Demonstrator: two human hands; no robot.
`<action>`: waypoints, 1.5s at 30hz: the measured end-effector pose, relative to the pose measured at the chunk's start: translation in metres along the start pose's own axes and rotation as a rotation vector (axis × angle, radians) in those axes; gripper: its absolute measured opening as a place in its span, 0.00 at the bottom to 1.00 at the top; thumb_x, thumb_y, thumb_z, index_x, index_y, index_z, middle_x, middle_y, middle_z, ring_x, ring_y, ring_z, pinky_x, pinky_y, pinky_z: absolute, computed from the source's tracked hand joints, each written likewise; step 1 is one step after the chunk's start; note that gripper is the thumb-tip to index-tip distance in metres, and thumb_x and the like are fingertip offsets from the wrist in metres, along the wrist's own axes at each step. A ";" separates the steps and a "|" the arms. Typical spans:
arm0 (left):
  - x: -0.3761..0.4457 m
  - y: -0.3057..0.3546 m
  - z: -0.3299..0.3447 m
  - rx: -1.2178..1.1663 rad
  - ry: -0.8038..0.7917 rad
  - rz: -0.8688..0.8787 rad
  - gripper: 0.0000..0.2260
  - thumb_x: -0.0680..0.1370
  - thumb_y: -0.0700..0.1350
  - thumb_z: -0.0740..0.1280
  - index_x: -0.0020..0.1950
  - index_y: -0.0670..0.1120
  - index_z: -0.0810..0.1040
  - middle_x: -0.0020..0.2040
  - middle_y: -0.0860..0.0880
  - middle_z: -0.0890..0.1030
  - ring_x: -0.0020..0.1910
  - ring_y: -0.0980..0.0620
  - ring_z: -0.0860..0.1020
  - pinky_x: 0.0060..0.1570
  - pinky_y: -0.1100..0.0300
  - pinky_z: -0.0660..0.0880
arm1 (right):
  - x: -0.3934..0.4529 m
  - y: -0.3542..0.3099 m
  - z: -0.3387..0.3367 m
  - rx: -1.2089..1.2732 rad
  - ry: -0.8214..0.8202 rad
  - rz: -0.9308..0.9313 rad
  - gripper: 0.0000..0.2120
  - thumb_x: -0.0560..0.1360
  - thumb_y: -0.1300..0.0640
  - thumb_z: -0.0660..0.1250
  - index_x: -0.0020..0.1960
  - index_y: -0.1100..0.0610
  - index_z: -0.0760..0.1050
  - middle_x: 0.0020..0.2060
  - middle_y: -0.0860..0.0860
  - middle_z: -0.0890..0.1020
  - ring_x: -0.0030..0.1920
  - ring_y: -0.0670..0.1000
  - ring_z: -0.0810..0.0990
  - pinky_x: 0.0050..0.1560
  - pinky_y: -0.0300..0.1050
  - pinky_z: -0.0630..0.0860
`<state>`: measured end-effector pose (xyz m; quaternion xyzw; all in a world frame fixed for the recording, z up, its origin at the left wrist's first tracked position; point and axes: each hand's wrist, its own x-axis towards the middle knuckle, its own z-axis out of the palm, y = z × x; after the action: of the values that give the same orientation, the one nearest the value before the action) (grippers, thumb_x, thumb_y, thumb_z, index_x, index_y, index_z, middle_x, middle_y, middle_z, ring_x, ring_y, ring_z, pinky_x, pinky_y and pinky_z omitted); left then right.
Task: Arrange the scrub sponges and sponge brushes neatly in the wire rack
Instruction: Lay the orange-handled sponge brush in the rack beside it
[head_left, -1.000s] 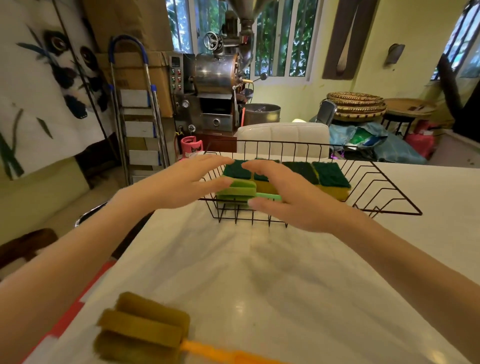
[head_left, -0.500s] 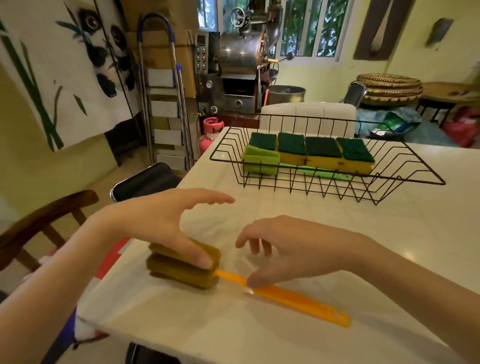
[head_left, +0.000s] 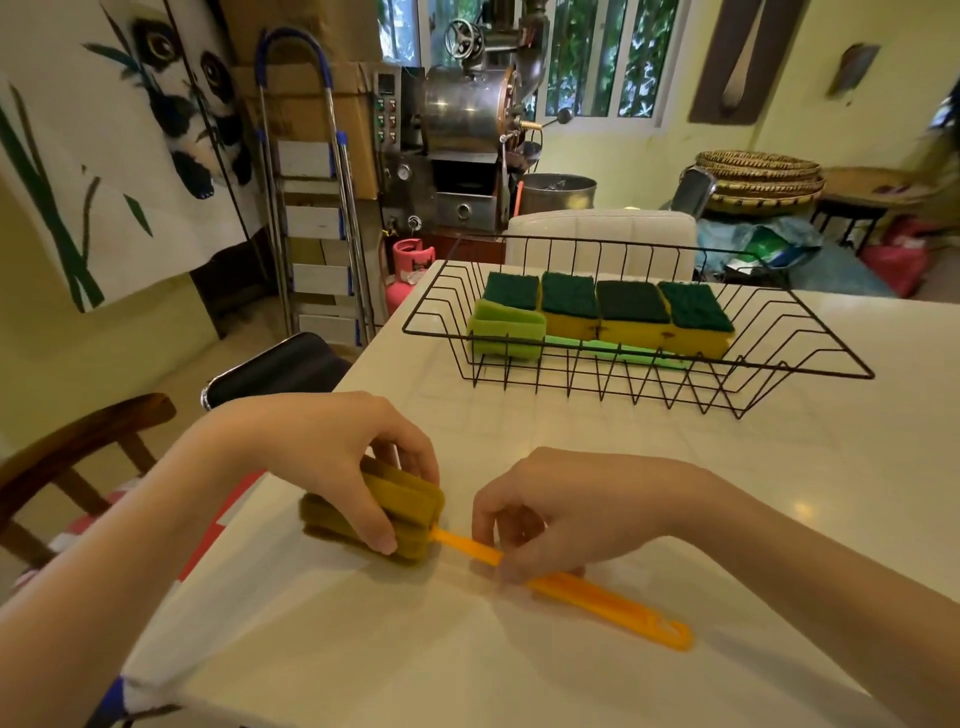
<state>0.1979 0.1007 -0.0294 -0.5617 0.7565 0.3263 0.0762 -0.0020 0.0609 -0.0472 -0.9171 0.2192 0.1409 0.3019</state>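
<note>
An olive sponge brush (head_left: 415, 506) with an orange handle lies on the white table (head_left: 623, 483) near its front left corner. My left hand (head_left: 332, 457) grips the sponge head from above. My right hand (head_left: 566, 512) pinches the orange handle just right of the head. Farther back, the black wire rack (head_left: 810, 364) holds several yellow scrub sponges (head_left: 631, 314) with green tops in a row. A light green sponge brush (head_left: 506, 330) lies along their front, its handle pointing right.
The table's left edge runs close beside my left hand, with a black chair back (head_left: 275, 366) and a wooden chair (head_left: 78, 441) below it. A white chair (head_left: 597, 236) stands behind the rack. A stepladder (head_left: 311, 208) and a metal machine (head_left: 467, 135) fill the back.
Both hands left the rack and came back to the near table. They closed on the olive sponge brush, left on the head, right on the handle. My view dropped lower.
</note>
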 end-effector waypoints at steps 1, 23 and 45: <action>0.002 0.002 -0.004 0.005 0.019 0.004 0.15 0.67 0.52 0.72 0.47 0.65 0.71 0.50 0.65 0.72 0.53 0.59 0.73 0.50 0.69 0.74 | -0.002 0.001 -0.004 -0.013 0.026 0.005 0.10 0.72 0.52 0.67 0.53 0.53 0.75 0.34 0.42 0.74 0.38 0.51 0.78 0.39 0.46 0.78; 0.082 0.099 -0.107 -0.951 0.566 0.504 0.28 0.63 0.61 0.68 0.61 0.62 0.67 0.60 0.56 0.75 0.57 0.52 0.76 0.56 0.55 0.72 | -0.080 0.056 -0.097 0.928 1.086 -0.289 0.06 0.66 0.58 0.68 0.42 0.51 0.75 0.34 0.47 0.83 0.39 0.49 0.84 0.38 0.45 0.82; 0.133 0.044 -0.097 -0.211 0.492 0.316 0.09 0.73 0.39 0.66 0.49 0.51 0.80 0.43 0.50 0.85 0.41 0.59 0.81 0.41 0.72 0.76 | -0.097 0.111 -0.106 0.102 1.045 0.160 0.19 0.70 0.64 0.67 0.56 0.45 0.75 0.55 0.44 0.77 0.56 0.47 0.77 0.55 0.41 0.74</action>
<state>0.1351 -0.0548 -0.0002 -0.5040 0.7922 0.2650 -0.2195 -0.1269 -0.0535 0.0181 -0.8296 0.4164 -0.3229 0.1849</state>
